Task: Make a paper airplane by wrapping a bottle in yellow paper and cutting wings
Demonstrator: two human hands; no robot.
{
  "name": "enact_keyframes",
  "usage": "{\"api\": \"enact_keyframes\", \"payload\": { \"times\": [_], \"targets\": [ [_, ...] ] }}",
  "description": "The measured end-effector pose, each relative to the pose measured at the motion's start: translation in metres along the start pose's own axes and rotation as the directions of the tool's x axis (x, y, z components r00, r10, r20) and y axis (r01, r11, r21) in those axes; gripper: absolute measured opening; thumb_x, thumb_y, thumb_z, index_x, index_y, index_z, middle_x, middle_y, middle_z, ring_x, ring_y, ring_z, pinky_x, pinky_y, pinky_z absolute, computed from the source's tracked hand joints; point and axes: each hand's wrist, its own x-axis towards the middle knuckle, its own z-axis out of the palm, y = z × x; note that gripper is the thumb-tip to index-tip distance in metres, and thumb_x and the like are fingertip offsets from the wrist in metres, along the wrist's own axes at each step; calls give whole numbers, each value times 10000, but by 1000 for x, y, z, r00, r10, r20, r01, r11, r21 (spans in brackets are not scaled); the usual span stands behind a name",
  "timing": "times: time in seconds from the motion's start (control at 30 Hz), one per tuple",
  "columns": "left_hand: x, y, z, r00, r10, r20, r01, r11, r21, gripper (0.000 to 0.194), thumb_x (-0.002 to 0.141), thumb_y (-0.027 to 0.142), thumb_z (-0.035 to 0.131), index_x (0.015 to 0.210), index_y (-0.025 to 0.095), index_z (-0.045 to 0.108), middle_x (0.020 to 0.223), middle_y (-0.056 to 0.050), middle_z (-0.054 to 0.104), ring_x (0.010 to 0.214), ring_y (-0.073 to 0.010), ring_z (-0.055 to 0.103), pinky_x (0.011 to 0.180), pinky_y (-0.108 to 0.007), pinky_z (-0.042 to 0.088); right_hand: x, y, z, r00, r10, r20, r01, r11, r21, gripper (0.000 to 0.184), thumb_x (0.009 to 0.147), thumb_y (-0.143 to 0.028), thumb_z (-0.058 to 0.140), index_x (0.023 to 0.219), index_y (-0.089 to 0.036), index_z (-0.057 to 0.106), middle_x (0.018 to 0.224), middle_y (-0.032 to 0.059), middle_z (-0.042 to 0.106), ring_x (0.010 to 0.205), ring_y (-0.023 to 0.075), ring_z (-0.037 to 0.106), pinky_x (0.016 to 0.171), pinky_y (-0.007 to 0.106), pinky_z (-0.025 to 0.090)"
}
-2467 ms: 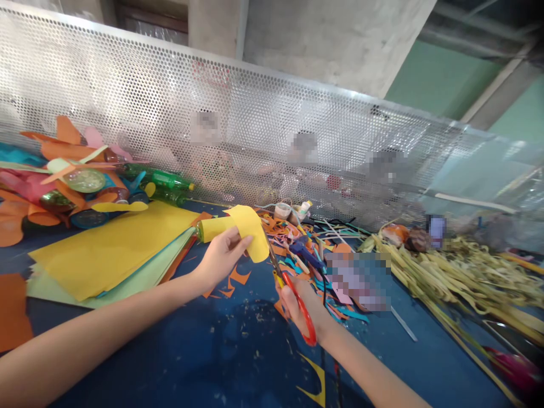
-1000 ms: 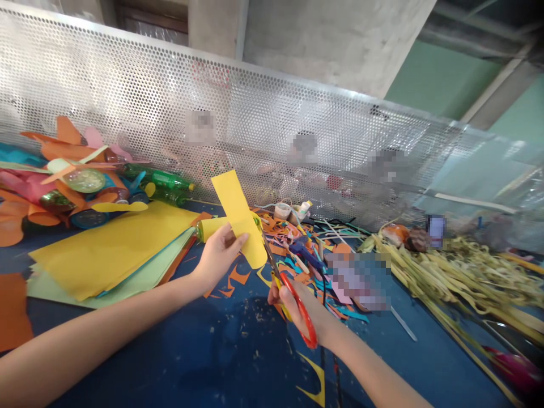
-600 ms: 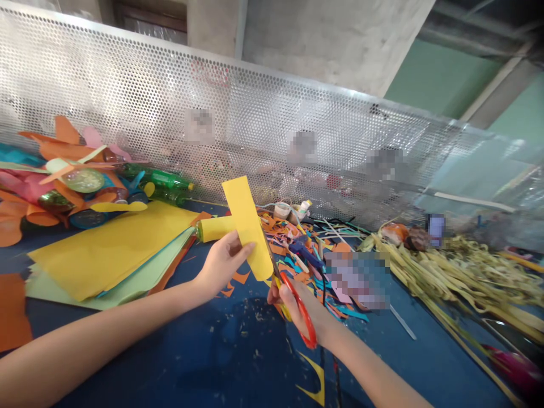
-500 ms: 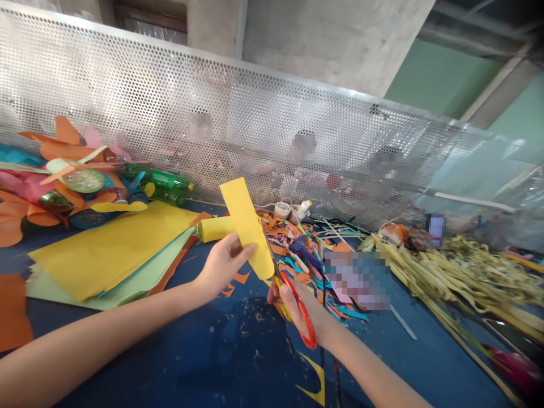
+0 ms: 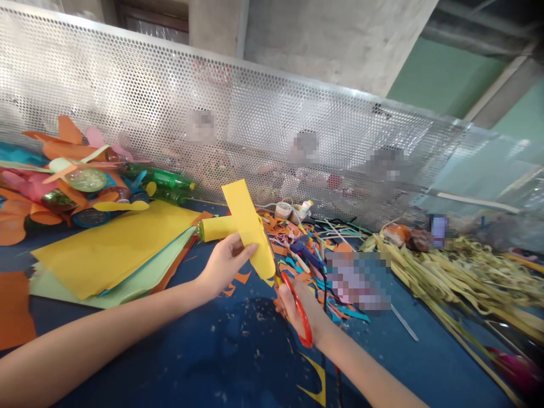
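Note:
My left hand (image 5: 227, 262) pinches a strip of yellow paper (image 5: 246, 221) between thumb and fingers and holds it up over the table. The lower end of the strip is rounded. My right hand (image 5: 304, 309) grips a pair of scissors (image 5: 302, 311) with red handles. Their blades lie along the right edge of the strip, partly hidden behind it. A green bottle wrapped in yellow paper (image 5: 216, 228) lies just behind my left hand. Below my right hand is a curved yellow offcut (image 5: 315, 379).
A stack of coloured sheets (image 5: 123, 249) lies at left, with bottle-and-paper models (image 5: 85, 175) behind it. Paper scraps (image 5: 280, 226) and a blue glue gun (image 5: 308, 254) are mid-table. Pale dried strips (image 5: 450, 272) spread at right. A perforated metal screen (image 5: 255, 113) closes off the back.
My right hand's grip on the scissors has closed, bringing the handles together. The blades stay at the strip's right edge. My left hand and the paper are almost unchanged.

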Motion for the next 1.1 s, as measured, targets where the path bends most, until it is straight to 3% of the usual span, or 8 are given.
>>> {"api": "enact_keyframes", "payload": {
  "times": [0.17, 0.23, 0.43, 0.73, 0.83, 0.9, 1.0, 1.1],
  "targets": [
    [3, -2, -1, 999, -36, -20, 36, 999, -25, 289, 788, 338, 639, 1020, 166, 628, 1088, -84, 692, 1006, -235, 640, 916, -368, 492, 2, 11, 12, 952, 306, -16, -290, 915, 280, 522, 832, -694, 340, 599, -230, 391, 452, -50, 346, 328, 127, 439, 345, 273, 432],
    [5, -5, -2, 997, -70, -32, 69, 997, -42, 289, 771, 345, 655, 994, 162, 638, 1060, -84, 702, 1001, -246, 642, 900, -375, 501, 7, 14, 12, 930, 365, -39, -316, 849, 423, 524, 825, -706, 335, 597, -236, 380, 427, -58, 347, 329, 131, 440, 374, 296, 472],
    [6, -11, -5, 990, -142, -19, 142, 990, -27, 272, 738, 357, 683, 923, 158, 670, 983, -85, 724, 884, -236, 673, 781, -342, 536, 20, 19, -1, 967, 212, -140, -152, 925, 348, 434, 736, -636, 565, 684, -230, 423, 672, 25, 607, 688, 217, 642, 640, 349, 528],
    [7, -11, -5, 966, -257, 22, 257, 954, -151, 318, 673, 356, 744, 906, 146, 693, 959, -95, 728, 810, -222, 677, 742, -324, 527, 25, 22, 2, 978, 108, -180, -16, 893, 450, 380, 690, -448, 634, 692, -246, 312, 743, 17, 579, 705, 191, 604, 661, 349, 501],
    [12, -8, -11, 955, -295, -15, 271, 893, -361, 459, 716, 552, 641, 955, 163, 690, 996, -98, 719, 870, -247, 670, 752, -338, 528, 24, 21, 2, 963, 120, -243, 4, 891, 453, 283, 684, -334, 599, 692, -243, 332, 749, 14, 556, 745, 193, 588, 704, 356, 492],
    [16, -3, -19, 950, -306, 63, 299, 833, -466, 657, 736, 725, 456, 990, 169, 696, 980, -108, 720, 883, -270, 666, 731, -353, 531, 22, 18, 0, 951, 127, -283, 7, 904, 427, 211, 667, -270, 568, 705, -238, 363, 741, 6, 527, 743, 192, 576, 705, 353, 486],
    [22, 9, -33, 897, -362, 255, 441, 777, -448, 866, 699, 835, 293, 960, 128, 717, 831, -147, 730, 781, -289, 672, 692, -377, 525, 21, 16, -5, 947, 133, -293, -8, 920, 391, 143, 655, -225, 526, 723, -230, 400, 739, 3, 507, 726, 192, 568, 683, 347, 479],
    [25, 21, -41, 717, -497, 489, 652, 726, -218, 1012, 648, 889, 170, 893, 80, 727, 689, -197, 708, 645, -308, 656, 600, -407, 505, 21, 15, -10, 961, 135, -240, -5, 880, 475, 126, 650, -226, 499, 724, -230, 398, 746, 12, 533, 735, 199, 582, 668, 342, 477]
  ]
}}
